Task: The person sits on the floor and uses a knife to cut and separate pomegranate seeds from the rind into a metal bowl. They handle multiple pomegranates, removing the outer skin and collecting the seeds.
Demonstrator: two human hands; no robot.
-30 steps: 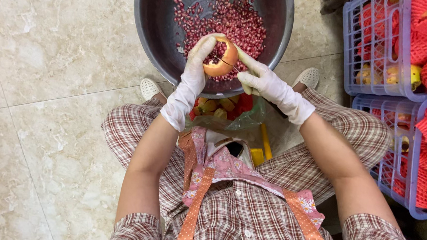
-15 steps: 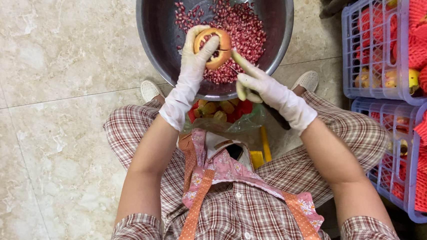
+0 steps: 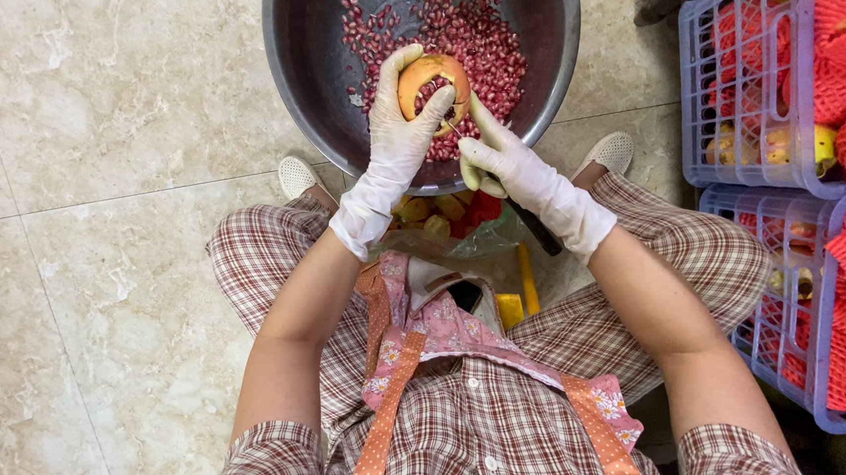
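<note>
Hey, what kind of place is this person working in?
Probably a fruit stall or home prep spot: a tiled floor, crates of net-wrapped fruit, and a metal bowl of pomegranate seeds.

Both gloved hands reach forward, left hand (image 3: 403, 132) curled closed, right hand (image 3: 507, 164) clenched just beside it

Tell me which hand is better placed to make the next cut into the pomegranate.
Probably the right hand: it grips the dark-handled knife with the tip at the pomegranate, while the left hand is wrapped around the fruit, steadying it over the metal bowl.
</note>
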